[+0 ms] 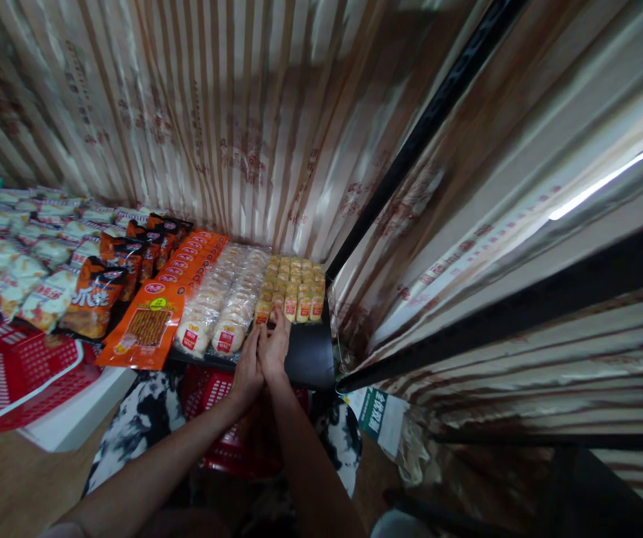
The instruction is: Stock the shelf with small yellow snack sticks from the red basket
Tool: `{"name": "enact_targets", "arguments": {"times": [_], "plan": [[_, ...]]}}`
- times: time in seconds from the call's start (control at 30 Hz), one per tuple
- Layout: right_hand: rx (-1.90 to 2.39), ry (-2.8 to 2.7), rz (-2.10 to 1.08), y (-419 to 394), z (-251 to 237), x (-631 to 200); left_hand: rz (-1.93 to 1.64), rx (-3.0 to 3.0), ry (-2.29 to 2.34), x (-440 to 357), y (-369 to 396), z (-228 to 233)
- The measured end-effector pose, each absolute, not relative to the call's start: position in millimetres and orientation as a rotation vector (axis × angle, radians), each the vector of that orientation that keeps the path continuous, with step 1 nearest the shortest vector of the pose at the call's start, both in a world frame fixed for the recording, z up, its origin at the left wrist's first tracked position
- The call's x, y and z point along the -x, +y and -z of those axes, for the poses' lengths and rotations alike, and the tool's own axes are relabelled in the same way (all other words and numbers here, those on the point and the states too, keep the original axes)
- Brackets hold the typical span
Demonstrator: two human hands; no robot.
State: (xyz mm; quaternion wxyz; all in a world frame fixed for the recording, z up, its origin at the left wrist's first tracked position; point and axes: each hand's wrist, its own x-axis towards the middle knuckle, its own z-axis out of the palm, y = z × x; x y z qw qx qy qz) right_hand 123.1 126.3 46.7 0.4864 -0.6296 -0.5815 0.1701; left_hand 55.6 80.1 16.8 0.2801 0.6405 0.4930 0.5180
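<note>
Hands meet palm to palm at the front edge of a black shelf [310, 357]. The left hand [248, 370] and the right hand [275, 347] press side by side, fingers straight and close together, tips touching the nearest of the small yellow snack packets [294, 288]. Whether a packet sits pinched between the fingers cannot be told; the hands cover that spot.

The yellow packets stand in tight rows at 12 o'clock from the hands, running back to the striped wall [231, 112]. At 10 o'clock lie two rows of clear-wrapped round cakes [225, 299], touching the yellow rows. Further toward 9 o'clock come orange flat packets [147, 325], whose front one overhangs the shelf lip, then dark orange bags [95, 295] and pale bags [19, 276].

At 3 o'clock from the hands the shelf top is bare up to its right edge, where a black post [422, 127] rises at a slant. Below the shelf edge, at 6 o'clock, a red plastic basket [214, 396] sits under the forearms. Another red basket [13, 366] lies at 8 o'clock, well apart.
</note>
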Motion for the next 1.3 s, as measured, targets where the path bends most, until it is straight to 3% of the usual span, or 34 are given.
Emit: {"name": "enact_targets", "arguments": {"times": [0.27,0.5,0.8,1.3], "plan": [[1.533,-1.389,-0.549,118.3,-54.9,-126.1,-1.305,-1.709,1.307,-56.0,85.2,-15.2],[1.546,-1.505,-0.411,119.0,-56.6,-127.9,-1.230,-1.711,1.312,-54.4,87.8,-19.7],[1.553,-1.559,-0.458,114.7,-51.7,-129.3,-1.206,-1.717,1.387,-52.8,86.1,-17.1],[1.450,-1.405,-0.490,21.6,-41.7,-123.9,-1.193,-1.978,1.236,-33.3,12.6,-23.1]]}}
